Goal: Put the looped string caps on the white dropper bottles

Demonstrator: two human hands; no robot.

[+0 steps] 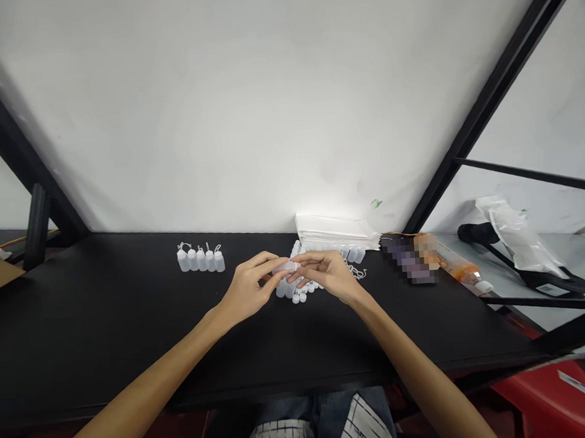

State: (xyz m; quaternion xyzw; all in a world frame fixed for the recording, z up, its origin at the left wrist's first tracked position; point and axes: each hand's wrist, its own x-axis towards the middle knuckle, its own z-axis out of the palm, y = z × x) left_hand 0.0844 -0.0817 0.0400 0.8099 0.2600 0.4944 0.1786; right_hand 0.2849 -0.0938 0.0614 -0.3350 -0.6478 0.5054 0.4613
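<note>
While the fingers of the left hand [250,285] pinch a small translucent bottle [280,267] above the middle of the worktop [130,330], those of the right hand [332,275] pinch its right end; uneven pressure could make it slip onto the white caps [299,298] below

The bottle [282,267] I see held up is small, cloudy white and tipped nearly on its side, its body in the left hand [251,283] and its white top end at the fingertips of the right hand [329,275]. Just below lie loose white caps [299,298], and well off to the left five more bottles [200,261] stand upright in a row, topped with thin straps.
</note>
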